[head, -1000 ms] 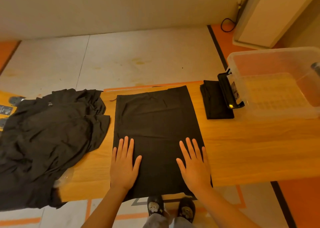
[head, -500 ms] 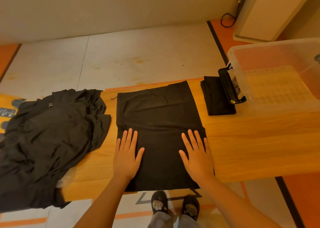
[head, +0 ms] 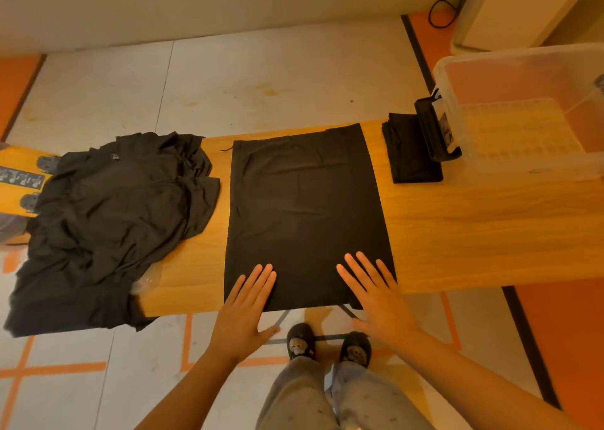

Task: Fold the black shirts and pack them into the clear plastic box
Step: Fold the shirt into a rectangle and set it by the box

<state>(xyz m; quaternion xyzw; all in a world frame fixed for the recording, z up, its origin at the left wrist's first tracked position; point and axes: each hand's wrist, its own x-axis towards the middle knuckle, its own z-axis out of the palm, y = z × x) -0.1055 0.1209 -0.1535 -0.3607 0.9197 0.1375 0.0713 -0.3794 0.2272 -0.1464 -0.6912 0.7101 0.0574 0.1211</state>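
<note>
A black shirt (head: 304, 207), folded into a long rectangle, lies flat across the middle of the wooden table (head: 474, 227). My left hand (head: 243, 312) and my right hand (head: 379, 295) are flat with straight fingers, their fingertips over the shirt's near edge and their palms past the table's front edge. A small folded black shirt (head: 410, 151) lies to the right, beside the clear plastic box (head: 523, 168). The box looks empty. A heap of unfolded black shirts (head: 108, 220) covers the table's left end and hangs over the edge.
A black clip handle (head: 433, 132) hangs on the box's left wall, over the small folded shirt. A white cabinet (head: 523, 8) stands behind the box. My feet in dark slippers (head: 327, 344) are on the floor below the table's front edge.
Both hands have slid toward me along the shirt, from its lower half to its near edge. The camera view has tilted down a little.
</note>
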